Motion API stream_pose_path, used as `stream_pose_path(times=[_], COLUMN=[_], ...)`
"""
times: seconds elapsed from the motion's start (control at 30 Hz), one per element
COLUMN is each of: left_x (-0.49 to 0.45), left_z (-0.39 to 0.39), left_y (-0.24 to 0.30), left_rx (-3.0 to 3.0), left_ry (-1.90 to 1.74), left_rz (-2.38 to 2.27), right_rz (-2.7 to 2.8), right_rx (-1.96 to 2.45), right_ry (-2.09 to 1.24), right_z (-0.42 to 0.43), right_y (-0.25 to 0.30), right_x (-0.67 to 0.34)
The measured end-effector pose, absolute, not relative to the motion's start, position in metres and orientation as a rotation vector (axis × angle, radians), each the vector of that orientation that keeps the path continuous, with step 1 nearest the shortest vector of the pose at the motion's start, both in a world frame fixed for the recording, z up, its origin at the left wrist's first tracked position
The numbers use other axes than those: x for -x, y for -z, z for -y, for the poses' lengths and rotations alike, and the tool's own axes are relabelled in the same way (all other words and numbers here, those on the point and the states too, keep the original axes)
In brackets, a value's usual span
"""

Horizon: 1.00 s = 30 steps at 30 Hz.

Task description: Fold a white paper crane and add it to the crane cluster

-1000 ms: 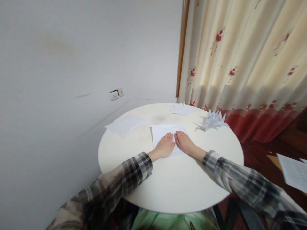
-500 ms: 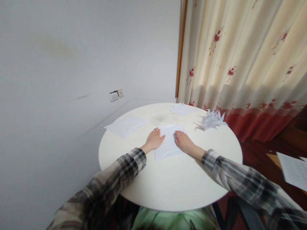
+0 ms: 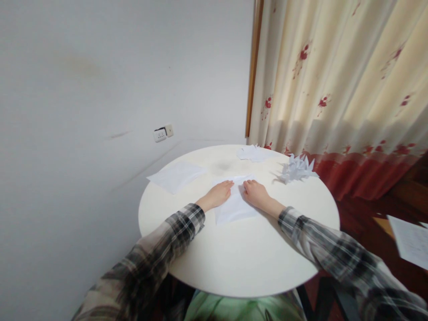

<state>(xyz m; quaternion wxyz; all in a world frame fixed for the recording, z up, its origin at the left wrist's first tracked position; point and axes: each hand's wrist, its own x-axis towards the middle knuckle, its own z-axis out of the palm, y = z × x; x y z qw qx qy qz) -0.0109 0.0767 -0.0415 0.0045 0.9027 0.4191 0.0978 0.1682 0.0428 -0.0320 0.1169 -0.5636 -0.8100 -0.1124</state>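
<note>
A white sheet of paper (image 3: 236,209) lies before me on the round white table (image 3: 234,258). My left hand (image 3: 220,192) is on the sheet's left part, its fingers drawn together and pointing right toward the far middle. Across from it, my right hand (image 3: 255,193) rests on the right part with its fingers curled down onto the paper. Only a narrow strip of the sheet shows between the two hands. The fingertips are small and partly hidden, but both hands look closed on the paper.
Another white sheet (image 3: 177,176) lies at the table's left. Toward the back are more white papers (image 3: 254,153), and a cluster of pointed folded paper pieces (image 3: 297,169) sits at the right. A wall socket (image 3: 159,135), a flowered curtain (image 3: 327,80) and written paper (image 3: 409,240) surround the table.
My left hand has slid right across the sheet toward my right hand, and its spread fingers have drawn together. My right hand stays almost in place.
</note>
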Motion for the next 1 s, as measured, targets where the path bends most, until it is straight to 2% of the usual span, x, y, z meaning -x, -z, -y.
stream_pose_path(times=[0.23,0.5,0.8,1.0], left_x=[-0.004,-0.003,-0.001,0.001], left_z=[-0.071,-0.078,-0.076,-0.077], left_y=[0.040,0.048,0.038,0.040], left_rx=[-2.793,-2.730,-2.750,-2.728], left_ry=[-0.462,-0.265,-0.451,-0.268], left_rz=[-1.608,-1.489,-1.463,-1.461], right_rz=[2.266,2.355,2.380,2.450], right_rx=[1.668,1.571,1.497,1.435], right_ry=[0.426,0.221,0.177,0.127], right_z=[-0.047,-0.061,-0.064,-0.067], right_y=[0.032,0.052,0.040,0.043], right_x=[-0.144,-0.150,-0.154,-0.160])
